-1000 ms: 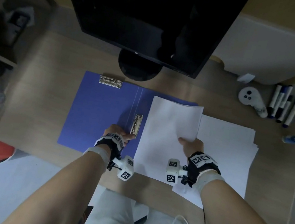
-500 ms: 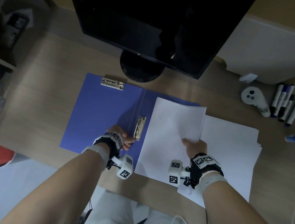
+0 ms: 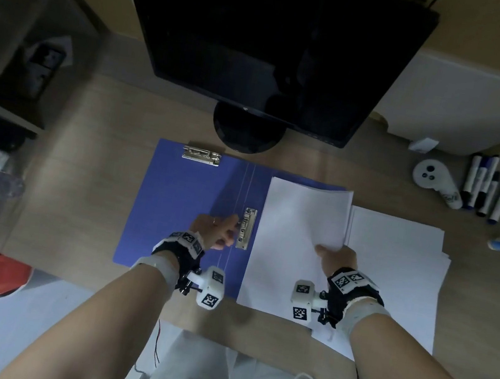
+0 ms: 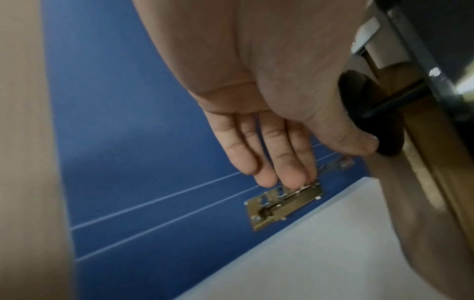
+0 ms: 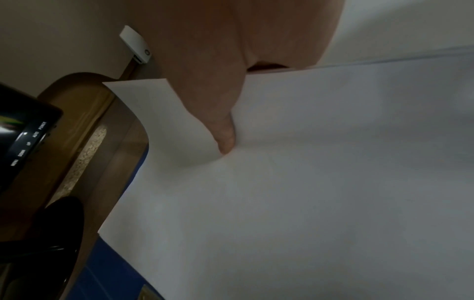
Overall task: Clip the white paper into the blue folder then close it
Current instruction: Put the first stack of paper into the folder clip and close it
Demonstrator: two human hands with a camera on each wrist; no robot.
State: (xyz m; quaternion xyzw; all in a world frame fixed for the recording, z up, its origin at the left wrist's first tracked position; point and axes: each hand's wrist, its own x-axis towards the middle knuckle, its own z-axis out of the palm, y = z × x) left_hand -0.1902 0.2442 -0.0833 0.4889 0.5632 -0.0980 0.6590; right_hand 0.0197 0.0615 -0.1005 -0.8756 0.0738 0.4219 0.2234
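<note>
Black monitor base [image 3: 247, 132] just behind open blue folder [image 3: 189, 209]

Setting: office desk workstation.
Surface: wood-grain desk [image 3: 84, 181], filling mid-frame.
Equipment: black monitor [image 3: 266, 43] on round stand, top centre; its MENU, AUTO and POWER labels read in the right wrist view.
Stationery: whiteboard markers [image 3: 499, 194] upper right; paper stack [image 3: 395, 263] right; open blue folder [image 3: 185, 211] centre.
Storage: dark shelving [image 3: 6, 56], left edge.
</note>
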